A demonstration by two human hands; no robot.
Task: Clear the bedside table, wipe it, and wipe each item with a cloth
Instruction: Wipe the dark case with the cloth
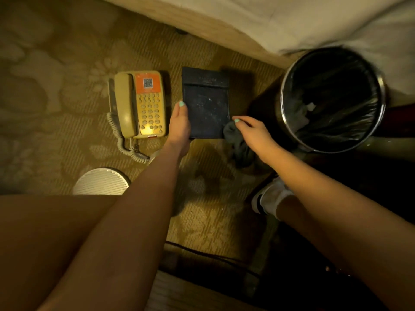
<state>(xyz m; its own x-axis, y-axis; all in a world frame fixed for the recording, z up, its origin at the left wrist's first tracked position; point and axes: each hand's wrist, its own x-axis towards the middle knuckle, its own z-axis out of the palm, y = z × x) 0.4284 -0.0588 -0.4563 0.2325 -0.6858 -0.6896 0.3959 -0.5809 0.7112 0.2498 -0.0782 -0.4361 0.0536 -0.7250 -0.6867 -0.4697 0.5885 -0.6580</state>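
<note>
scene: we look down at a patterned carpet (67,86) beside a bed (292,19) with pale bedding.
dark folder: the dark folder (206,102) lies flat between the telephone and the bin, its face marked with pale specks; we cannot tell if it rests fully on the carpet or is lifted a little.
left grip: our left grip (179,126) grasps the folder's left edge, thumb on top, the other fingers hidden beneath.
right grip: our right grip (253,133) is curled round a bunched grey cloth (238,147), one fingertip reaching to the folder's lower right corner.
grey cloth: it touches that corner and trails down onto the carpet under the wrist.
telephone: a beige telephone (140,104) sits on the carpet just beside the left grip, handset (124,106) in its cradle, an orange label above the keys, a coiled cord (125,147) looping below it.
bin: a round metal bin (283,97) with a black liner (336,86) stands near the folder's right, with something pale and crumpled inside.
lower left: a white ribbed round thing (101,182) shows above our leg; we cannot tell what it is.
lower right: a white shoe (269,198) shows under our right forearm.
</note>
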